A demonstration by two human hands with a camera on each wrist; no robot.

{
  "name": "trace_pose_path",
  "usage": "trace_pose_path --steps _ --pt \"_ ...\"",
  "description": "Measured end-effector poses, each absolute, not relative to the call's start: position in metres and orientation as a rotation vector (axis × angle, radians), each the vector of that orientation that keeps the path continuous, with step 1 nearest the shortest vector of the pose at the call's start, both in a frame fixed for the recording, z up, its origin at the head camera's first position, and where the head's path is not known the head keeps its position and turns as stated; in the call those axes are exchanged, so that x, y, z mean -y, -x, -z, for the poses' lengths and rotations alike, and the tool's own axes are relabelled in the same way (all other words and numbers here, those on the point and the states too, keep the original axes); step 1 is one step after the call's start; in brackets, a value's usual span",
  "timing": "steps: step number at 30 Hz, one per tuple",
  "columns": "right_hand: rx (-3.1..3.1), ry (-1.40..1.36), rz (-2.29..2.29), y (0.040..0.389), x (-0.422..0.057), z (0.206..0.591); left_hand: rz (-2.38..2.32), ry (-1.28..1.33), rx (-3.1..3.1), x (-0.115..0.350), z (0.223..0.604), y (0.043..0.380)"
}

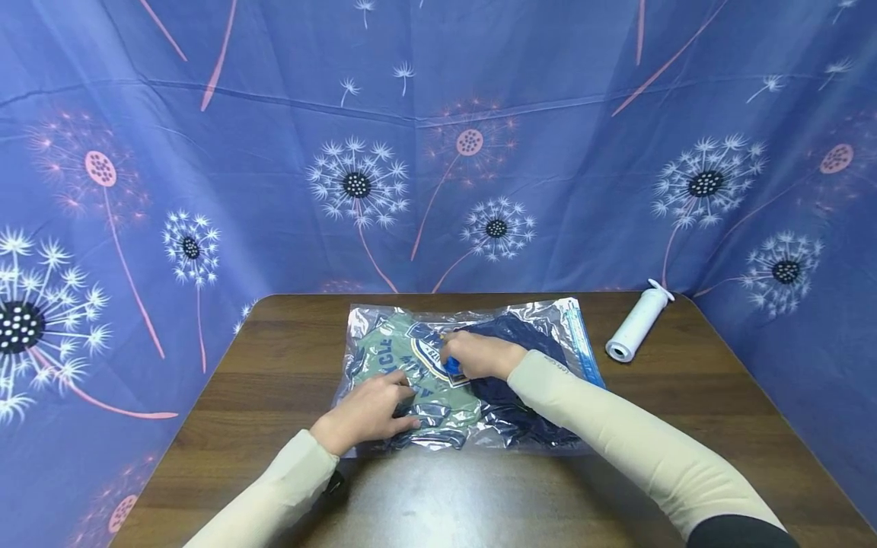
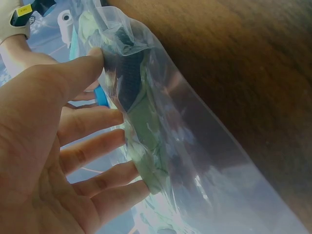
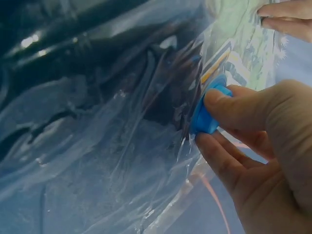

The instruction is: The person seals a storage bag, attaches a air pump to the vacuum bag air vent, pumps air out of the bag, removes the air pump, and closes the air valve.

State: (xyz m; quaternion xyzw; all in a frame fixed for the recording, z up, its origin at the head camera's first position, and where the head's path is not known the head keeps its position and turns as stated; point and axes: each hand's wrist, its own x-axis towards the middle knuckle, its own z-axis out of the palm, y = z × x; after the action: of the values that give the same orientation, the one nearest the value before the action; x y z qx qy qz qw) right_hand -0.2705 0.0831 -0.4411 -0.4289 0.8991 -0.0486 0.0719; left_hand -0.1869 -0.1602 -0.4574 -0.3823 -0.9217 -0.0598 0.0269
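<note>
A clear plastic storage bag point(image 1: 489, 438) lies flat across the table, holding a folded green garment point(image 1: 384, 354) with dark lettering and a navy garment point(image 1: 541, 335). My right hand point(image 1: 483, 355) pinches a round blue valve cap point(image 3: 209, 114) on the bag's upper face, thumb on one side and fingers on the other. To the left, my left hand point(image 1: 366, 411) rests on the bag over the green garment. In the left wrist view its fingers point(image 2: 92, 148) are spread and fairly straight, with the tips against the plastic.
A white hand pump point(image 1: 640, 323) with a T-shaped handle lies at the table's back right. Along the bag's right edge runs a blue seal strip point(image 1: 585, 342). Behind the wooden table point(image 1: 288, 342) hangs a blue dandelion-print cloth point(image 1: 274, 167).
</note>
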Motion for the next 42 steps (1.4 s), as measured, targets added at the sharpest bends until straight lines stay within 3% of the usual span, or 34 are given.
trace_pose_path --steps 22,42 --pt "-2.763 1.071 0.243 0.264 -0.076 0.439 0.192 1.159 2.862 0.161 0.457 0.185" --pt "-2.667 1.443 0.168 0.279 -0.088 0.447 0.195 1.157 2.871 0.161 0.458 0.186"
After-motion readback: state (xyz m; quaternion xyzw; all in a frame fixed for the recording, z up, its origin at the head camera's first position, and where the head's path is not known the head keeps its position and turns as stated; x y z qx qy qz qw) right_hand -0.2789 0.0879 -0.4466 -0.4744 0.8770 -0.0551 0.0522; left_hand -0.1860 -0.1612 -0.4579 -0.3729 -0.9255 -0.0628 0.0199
